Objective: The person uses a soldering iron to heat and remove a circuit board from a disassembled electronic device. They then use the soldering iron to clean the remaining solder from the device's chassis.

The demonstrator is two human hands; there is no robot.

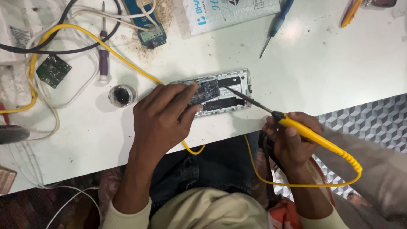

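Note:
An opened phone (229, 91) with a silver frame lies on the white table (305, 72), its circuit board (209, 90) exposed. My left hand (163, 118) presses down on the phone's left part, fingertips on the board. My right hand (290, 142) grips a yellow-handled soldering iron (311, 135). Its dark metal tip (229, 89) touches the phone's inside near the board. The iron's yellow cord (258, 169) loops down past my lap.
A small round tin of dark paste (122, 95) stands left of the phone. A purple-handled screwdriver (103, 55), a green board (53, 70), a blue board (150, 36), tangled cables, a blue screwdriver (275, 25) and a white packet (229, 12) lie farther back.

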